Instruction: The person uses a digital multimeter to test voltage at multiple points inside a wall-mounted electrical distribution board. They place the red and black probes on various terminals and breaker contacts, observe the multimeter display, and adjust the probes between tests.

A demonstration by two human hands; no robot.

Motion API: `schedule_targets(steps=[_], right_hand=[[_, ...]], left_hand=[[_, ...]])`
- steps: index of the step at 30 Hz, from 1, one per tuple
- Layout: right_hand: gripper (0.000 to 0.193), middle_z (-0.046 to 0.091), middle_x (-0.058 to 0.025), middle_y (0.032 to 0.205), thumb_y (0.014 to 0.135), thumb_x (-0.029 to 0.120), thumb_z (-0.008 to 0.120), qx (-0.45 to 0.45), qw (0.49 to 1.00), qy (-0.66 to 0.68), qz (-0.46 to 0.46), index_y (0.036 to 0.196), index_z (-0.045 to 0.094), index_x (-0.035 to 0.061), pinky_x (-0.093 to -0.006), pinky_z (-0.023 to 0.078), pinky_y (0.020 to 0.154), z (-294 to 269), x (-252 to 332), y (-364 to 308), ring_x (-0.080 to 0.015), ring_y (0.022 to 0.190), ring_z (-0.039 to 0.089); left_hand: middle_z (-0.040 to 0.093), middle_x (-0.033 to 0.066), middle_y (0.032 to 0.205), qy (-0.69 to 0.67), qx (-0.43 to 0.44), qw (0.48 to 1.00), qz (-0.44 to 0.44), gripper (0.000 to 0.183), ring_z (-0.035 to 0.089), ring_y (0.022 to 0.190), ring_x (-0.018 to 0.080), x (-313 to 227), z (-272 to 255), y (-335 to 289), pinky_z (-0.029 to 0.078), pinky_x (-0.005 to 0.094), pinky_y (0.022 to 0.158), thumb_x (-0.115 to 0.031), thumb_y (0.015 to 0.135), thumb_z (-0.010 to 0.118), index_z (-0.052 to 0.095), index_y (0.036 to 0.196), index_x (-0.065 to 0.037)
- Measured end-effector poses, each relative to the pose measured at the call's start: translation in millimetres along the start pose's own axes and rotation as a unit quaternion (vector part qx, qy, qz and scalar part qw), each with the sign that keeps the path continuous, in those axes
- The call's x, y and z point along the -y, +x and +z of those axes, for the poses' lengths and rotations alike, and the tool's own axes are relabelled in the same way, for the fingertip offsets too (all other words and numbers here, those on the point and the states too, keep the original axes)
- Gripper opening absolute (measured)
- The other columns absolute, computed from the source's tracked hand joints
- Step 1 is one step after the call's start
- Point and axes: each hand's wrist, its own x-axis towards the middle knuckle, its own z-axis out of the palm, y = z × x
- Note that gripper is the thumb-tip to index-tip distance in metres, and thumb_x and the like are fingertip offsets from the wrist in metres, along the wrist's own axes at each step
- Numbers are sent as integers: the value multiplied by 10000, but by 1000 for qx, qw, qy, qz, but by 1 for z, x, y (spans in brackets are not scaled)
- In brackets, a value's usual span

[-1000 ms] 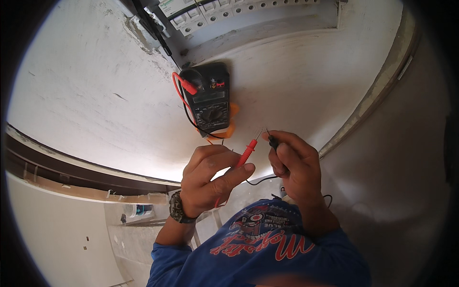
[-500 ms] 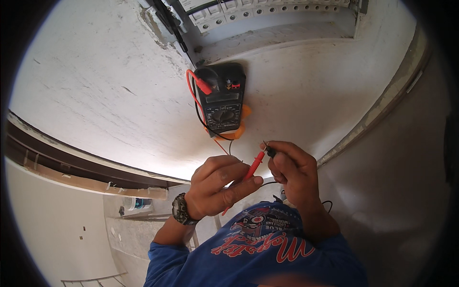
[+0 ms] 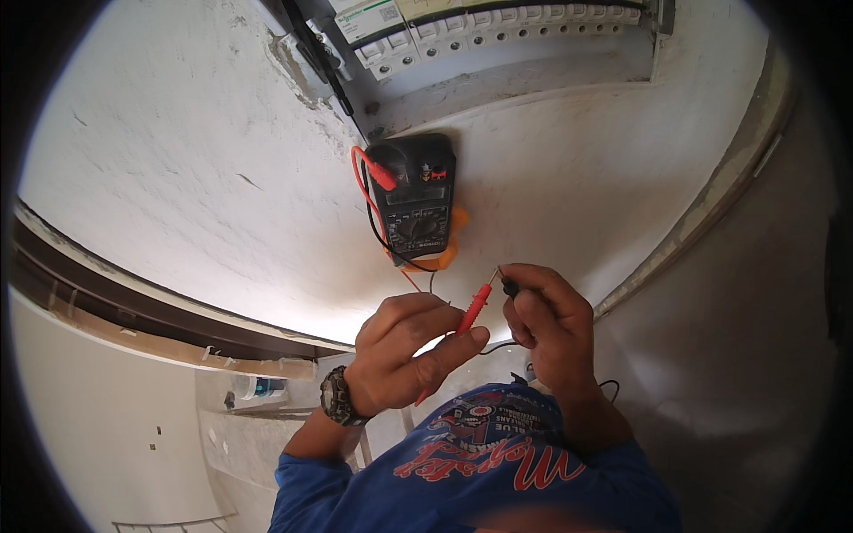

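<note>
My left hand [image 3: 409, 348], with a watch on its wrist, pinches a red test probe [image 3: 474, 311] between thumb and fingers. The probe's metal tip points up toward my right hand [image 3: 553, 322]. That hand is closed round a black test probe [image 3: 510, 288], mostly hidden by my fingers. The two tips meet or nearly meet by my right index fingertip; contact is too small to tell. Beyond my hands a black multimeter [image 3: 413, 191] with an orange holder [image 3: 444, 253] hangs against the wall. Its red lead [image 3: 358, 164] and black lead loop down its left side.
Above the multimeter, a recessed electrical panel [image 3: 515, 80] holds a row of white circuit breakers [image 3: 498, 37]. Black cables [image 3: 315, 53] run along its left edge, where the plaster is broken. A brown frame [image 3: 133, 298] crosses at left, with a white bucket [image 3: 258, 387] on the floor below.
The multimeter and breaker panel sit slightly lower in view. Both hands keep their holds on the probes, and the red probe's tip now shows more plainly by my right index finger.
</note>
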Motion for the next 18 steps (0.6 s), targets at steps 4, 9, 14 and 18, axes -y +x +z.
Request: schedule_targets(steps=[4,9,14,18], right_hand=[[279,588,-31,810,1050,50,531,-38,996,53,-67,1307,574,-48,-218,341,534,-4,1,0,-38,635,433],[276,599,-53,841,1038,21,536,-24,984,29,-171,1301,557,-60,-225,374,560,-8,7,0,-49,653,451],[262,622,-89,886,1044,15,517,2,980,28,-195,1299,541,-42,-236,408,574,-5,10,5,-68,660,488],[257,649,-133,944,1044,-4,493,-7,974,46,-221,1300,515,-15,-250,446,581,-4,13,9,-95,673,549]], left_hand=[[679,34,986,62,-20,998,-17,490,649,922,221,-3,-9,17,563,324,719,-63,677,883,779,1148,-152],[648,15,983,169,-39,985,14,574,605,912,219,0,-35,52,511,318,693,-61,597,885,799,1154,-171],[636,33,949,252,-53,963,82,519,594,886,230,17,-53,94,503,321,653,-121,614,859,810,1130,-106],[651,43,946,281,-67,949,129,664,618,880,233,30,-62,118,506,360,703,22,568,862,763,1208,-128]])
